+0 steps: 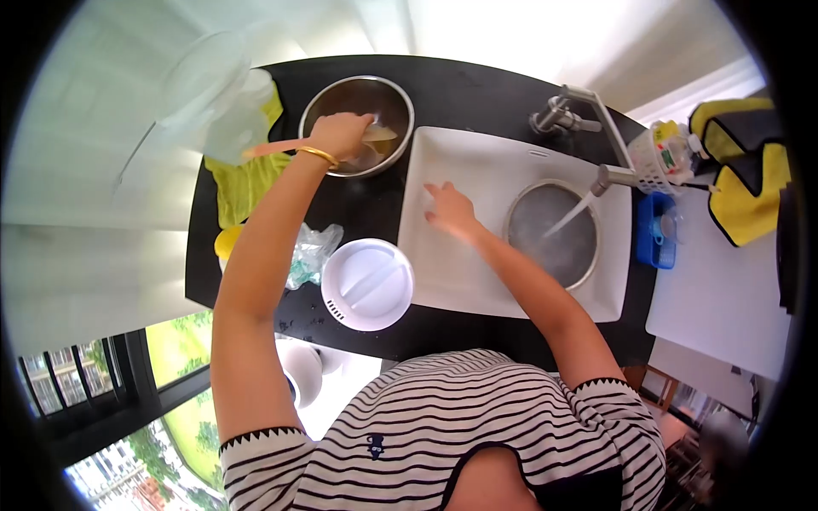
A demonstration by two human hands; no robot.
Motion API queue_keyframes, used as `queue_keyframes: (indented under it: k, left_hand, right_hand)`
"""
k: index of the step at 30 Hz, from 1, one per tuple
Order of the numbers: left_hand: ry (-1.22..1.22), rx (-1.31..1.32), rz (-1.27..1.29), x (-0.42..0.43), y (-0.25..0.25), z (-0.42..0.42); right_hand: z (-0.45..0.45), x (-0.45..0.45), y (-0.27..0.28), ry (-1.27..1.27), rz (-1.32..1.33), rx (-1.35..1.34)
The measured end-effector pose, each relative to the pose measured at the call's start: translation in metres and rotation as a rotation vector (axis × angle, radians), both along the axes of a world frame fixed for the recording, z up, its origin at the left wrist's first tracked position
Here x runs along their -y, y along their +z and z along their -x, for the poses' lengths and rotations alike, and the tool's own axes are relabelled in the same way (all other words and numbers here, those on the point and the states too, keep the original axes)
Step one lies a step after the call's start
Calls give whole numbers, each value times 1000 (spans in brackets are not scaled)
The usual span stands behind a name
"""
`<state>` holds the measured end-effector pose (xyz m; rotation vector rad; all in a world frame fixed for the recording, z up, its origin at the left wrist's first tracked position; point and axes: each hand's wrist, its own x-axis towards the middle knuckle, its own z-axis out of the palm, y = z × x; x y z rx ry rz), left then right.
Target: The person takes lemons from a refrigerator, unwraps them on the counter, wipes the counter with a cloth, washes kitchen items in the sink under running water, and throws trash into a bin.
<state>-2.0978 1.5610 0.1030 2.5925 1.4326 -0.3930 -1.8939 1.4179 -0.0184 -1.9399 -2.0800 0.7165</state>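
My left hand, with a gold bangle at the wrist, is closed over a steel bowl on the dark counter. A peach-coloured handle sticks out from it to the left. Something pale shows in the bowl beside its fingers; its shape is unclear. My right hand is over the left part of the white sink, fingers apart, holding nothing. To its right, a round metal pot stands in the sink, with water running into it from the faucet.
A white round lid or container and a crumpled plastic bag lie near the counter's front. A yellow-green cloth hangs at the left. Right of the sink are a blue basket, a white perforated basket and yellow-black cloths.
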Motion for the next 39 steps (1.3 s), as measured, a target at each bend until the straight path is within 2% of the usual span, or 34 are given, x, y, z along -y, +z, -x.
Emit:
queue_keyframes:
  k: [1, 2, 3, 4, 5, 6, 7, 8, 9, 10, 11, 13, 14, 15, 16, 17, 18, 20, 21, 22, 23, 24, 25, 26, 27, 28, 29, 30, 32, 34, 36, 37, 38, 39]
  left_hand:
    - [-43, 45, -51, 4, 10, 2]
    - [-87, 91, -104, 8, 19, 1]
    - [-104, 253, -221, 15, 26, -1]
    - [-109, 405, -346, 26, 34, 1]
    - [-56, 539, -332, 46, 50, -3]
    - [5, 677, -318, 72, 62, -13]
    - [31, 664, -196, 92, 64, -23]
    - [57, 732, -74, 118, 57, -31]
    - [54, 565, 9, 139, 38, -46]
    - [69, 669, 20, 160, 19, -60]
    - [111, 636, -17, 177, 8, -73]
    - [80, 655, -41, 189, -15, -100]
    - [69, 834, 10, 191, -30, -110]
    - [62, 1002, 75, 193, -36, -120]
    - [122, 858, 85, 193, -34, -123]
    - [153, 815, 83, 191, -31, -118]
    - [157, 901, -50, 193, -35, -111]
    - [192, 880, -159, 187, 6, -77]
    - [254, 835, -182, 179, 24, -57]
    - [283, 874, -300, 170, 39, -33]
    - [289, 800, -464, 158, 45, -6]
    - [399, 792, -379, 150, 59, 18]
    - [236, 709, -551, 140, 49, 44]
    - [134, 674, -474, 129, 29, 74]
    - [203, 614, -276, 130, 11, 92]
    - [162, 339, -27, 126, -3, 115]
    - [303, 17, 215, 135, 24, 91]
    - [383, 78, 331, 145, 39, 82]
    - [330, 228, 413, 155, 32, 94]
    - [279, 35, 347, 162, 21, 96]
    - [308, -18, 205, 144, -35, 135]
    - [305, -20, 196, 150, -18, 120]
    - [289, -54, 37, 159, 0, 104]
    - [271, -88, -118, 169, 23, 78]
  right_hand:
    - [1, 7, -6, 74, 73, 100]
    - [-1, 7, -28, 122, 15, 152]
    - [-5, 5, -54, 177, -48, 204]
    - [-11, 6, -65, 145, -69, 132]
    - [-15, 9, -73, 119, -90, 55]
    - [-19, 15, -68, 32, -152, -150]
    - [-21, 20, -51, -44, -195, -353]
    - [-19, 25, -7, -144, -47, -418]
    - [-28, 33, -4, -237, 35, -764]
    - [-34, 34, -3, -357, 121, -1101]
    - [-35, 36, 4, -338, 128, -1094]
    - [-69, 48, 27, -511, 427, -1399]
    - [-86, 56, 40, -551, 372, -1382]
    - [-87, 66, 53, -520, 472, -1438]
    - [-83, 76, 67, -480, 584, -1502]
    - [-77, 84, 95, -458, 575, -1438]
    - [-86, 94, 94, -457, 564, -1448]
    - [-115, 108, 85, -416, 308, -955]
    - [-142, 115, 49, -383, 173, -836]
    - [-157, 122, 47, -379, 174, -847]
    - [-168, 129, 48, -485, 192, -824]
    - [-177, 134, 48, -597, 208, -800]
    - [-184, 137, 29, -614, 200, -814]
    - [-196, 141, 1, -510, 131, -769]
    - [-218, 149, -13, -430, 54, -705]
    - [-223, 152, -10, -394, -58, -550]
    - [-217, 150, -4, -366, -153, -388]
    - [-219, 148, 4, -336, -89, -224]
    - [-225, 146, 8, -262, -144, -54]
    - [-222, 137, 7, -217, -189, 42]
    - [-215, 122, -8, -168, -162, 136]
    - [-215, 115, -19, -120, -138, 227]
    - [-219, 108, -27, -127, -147, 225]
    - [-223, 102, -38, -113, 28, 138]
